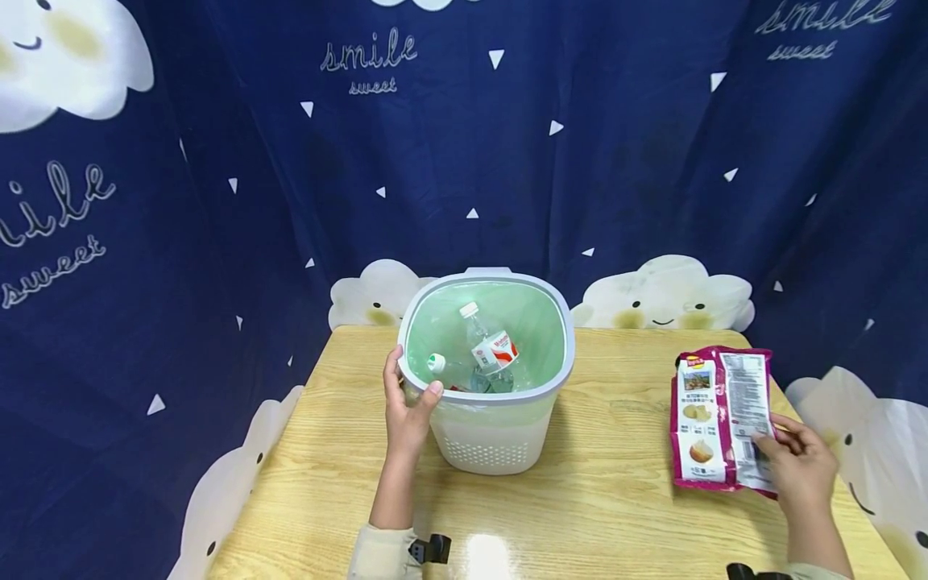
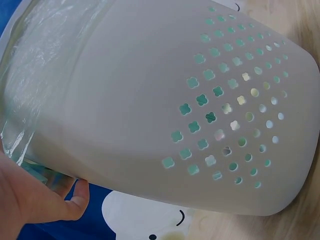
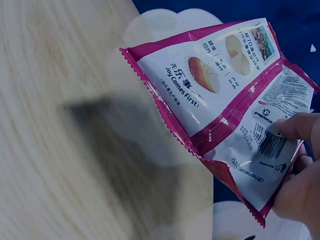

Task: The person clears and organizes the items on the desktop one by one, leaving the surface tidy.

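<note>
My left hand (image 1: 411,411) grips the near left rim of a white plastic trash bin (image 1: 487,447), thumb and fingers on either side of its edge. A pale green liner bag (image 1: 540,322) covers the inside. Within lie a clear bottle with a red and white label (image 1: 495,351) and another bottle with a green-marked white cap (image 1: 436,363). At the right side, my right hand (image 1: 801,467) pinches a magenta and white chip bag (image 1: 699,419) by its right edge. In the right wrist view the chip bag (image 3: 225,110) is held above the table, casting a shadow.
The bin stands on a light wooden table (image 1: 616,515) near its back edge. A dark blue curtain (image 1: 464,145) with white clouds and triangles hangs behind and at both sides. Pierced holes cover the lower bin wall (image 2: 235,125).
</note>
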Available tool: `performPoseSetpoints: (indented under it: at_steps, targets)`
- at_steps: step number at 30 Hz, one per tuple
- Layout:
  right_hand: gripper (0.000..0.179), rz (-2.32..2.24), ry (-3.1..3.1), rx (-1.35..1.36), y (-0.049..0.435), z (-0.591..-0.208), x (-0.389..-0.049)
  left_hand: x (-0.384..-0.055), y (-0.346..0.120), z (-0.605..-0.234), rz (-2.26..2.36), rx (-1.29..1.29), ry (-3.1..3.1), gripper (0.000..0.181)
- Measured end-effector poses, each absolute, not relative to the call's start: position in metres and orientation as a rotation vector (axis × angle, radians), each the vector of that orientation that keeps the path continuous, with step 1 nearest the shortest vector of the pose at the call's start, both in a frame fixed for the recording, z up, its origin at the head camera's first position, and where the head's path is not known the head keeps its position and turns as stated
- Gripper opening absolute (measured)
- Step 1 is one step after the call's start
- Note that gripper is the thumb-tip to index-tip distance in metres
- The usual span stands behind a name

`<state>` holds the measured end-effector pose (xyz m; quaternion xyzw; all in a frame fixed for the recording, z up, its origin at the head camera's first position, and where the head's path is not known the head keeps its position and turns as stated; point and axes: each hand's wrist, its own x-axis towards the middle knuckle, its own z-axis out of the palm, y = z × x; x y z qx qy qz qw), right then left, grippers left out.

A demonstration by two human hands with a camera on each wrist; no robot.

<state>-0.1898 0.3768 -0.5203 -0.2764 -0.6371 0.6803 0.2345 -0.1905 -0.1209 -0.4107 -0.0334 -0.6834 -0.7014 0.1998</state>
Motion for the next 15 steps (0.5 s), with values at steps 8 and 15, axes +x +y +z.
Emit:
performPoseSetpoints:
  at_steps: [8, 15]
  targets:
    - [0.034, 1.858, -1.781, -0.674, 0.358, -0.504, -0.198, -0.189, -0.121, -0.409, -1.962, -0.070, -1.920, 0.080]
    - [0.029, 1.738, -1.888, -0.623, 0.339, -0.493, -0.210, -0.190, -0.121, -0.410, -1.957, -0.075, -1.918, 0.080]
